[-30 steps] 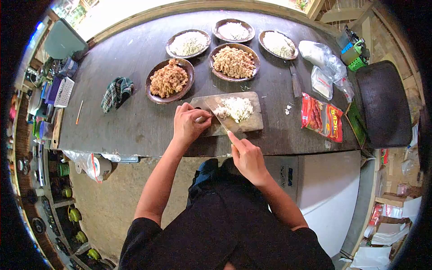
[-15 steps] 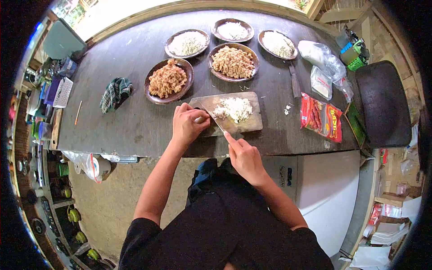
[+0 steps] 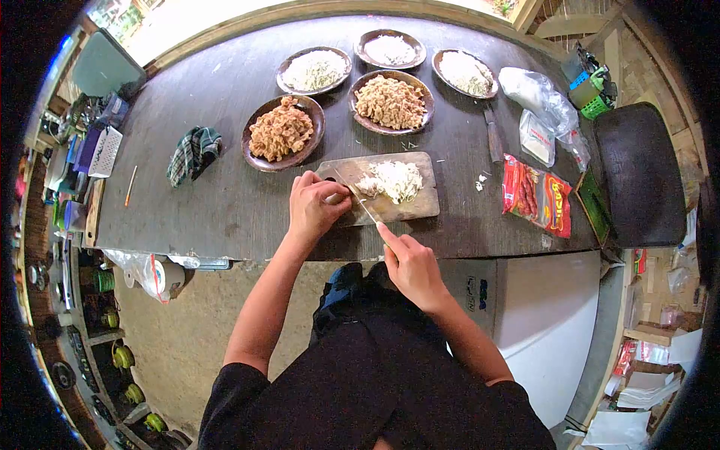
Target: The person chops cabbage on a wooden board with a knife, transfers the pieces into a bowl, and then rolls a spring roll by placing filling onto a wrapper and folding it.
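A wooden cutting board (image 3: pixel 417 208) lies near the front edge of the dark table, with a pile of pale shredded food (image 3: pixel 395 182) on it. My left hand (image 3: pixel 319 204) is closed at the board's left side around a small pale piece, mostly hidden by my fingers. In my right hand (image 3: pixel 411 262) is the handle of a knife (image 3: pixel 363 205), its blade slanting up and left across the board, beside my left fingertips. Small shredded bits lie right of the blade. Behind the board are a plate of reddish-brown food (image 3: pixel 280 132) and a plate of light brown food (image 3: pixel 389 103).
Three plates of pale shreds (image 3: pixel 313 71) stand farther back. A checked cloth (image 3: pixel 194 155) lies at left. On the right are another knife (image 3: pixel 494 137), a red food packet (image 3: pixel 535 196), plastic bags (image 3: pixel 540 97) and a dark chair (image 3: pixel 643 174).
The knife and my right hand have shifted very slightly down. My left hand keeps its hold at the board. The whole view has moved a little.
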Available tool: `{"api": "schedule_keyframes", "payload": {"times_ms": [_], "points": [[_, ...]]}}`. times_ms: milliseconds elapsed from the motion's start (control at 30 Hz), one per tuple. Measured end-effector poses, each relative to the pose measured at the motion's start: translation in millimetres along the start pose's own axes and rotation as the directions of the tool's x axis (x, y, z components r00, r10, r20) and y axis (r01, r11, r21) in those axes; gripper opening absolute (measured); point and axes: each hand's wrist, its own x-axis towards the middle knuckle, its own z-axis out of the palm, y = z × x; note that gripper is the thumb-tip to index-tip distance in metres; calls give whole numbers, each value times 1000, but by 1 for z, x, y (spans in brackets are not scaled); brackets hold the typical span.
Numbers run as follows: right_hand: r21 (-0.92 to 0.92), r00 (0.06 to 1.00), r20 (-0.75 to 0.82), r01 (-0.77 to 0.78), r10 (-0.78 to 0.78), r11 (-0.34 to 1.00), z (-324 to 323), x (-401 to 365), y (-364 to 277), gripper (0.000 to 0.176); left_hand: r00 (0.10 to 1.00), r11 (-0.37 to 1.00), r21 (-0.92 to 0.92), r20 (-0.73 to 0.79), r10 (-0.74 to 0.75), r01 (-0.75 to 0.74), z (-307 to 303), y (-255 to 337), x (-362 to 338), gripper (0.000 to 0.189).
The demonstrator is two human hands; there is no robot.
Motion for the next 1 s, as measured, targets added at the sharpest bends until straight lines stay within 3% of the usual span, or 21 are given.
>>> {"api": "schedule_keyframes", "payload": {"times_ms": [200,367,567,1000], "points": [[-40,999,-28,-19,18,999,5,5,0,47,1000,1000,10,-16,22,-22,0,1,0,12],[55,995,-68,-70,74,996,-2,4,-1,49,998,998,3,-1,62,-62,-2,1,-2,16],[26,998,-28,48,-47,999,-9,2,3,48,998,998,-3,8,66,-66,-2,-3,-2,14],[-41,999,34,17,-16,999,-23,17,2,42,999,1000,6,40,6,-6,-5,-2,2,15]]}}
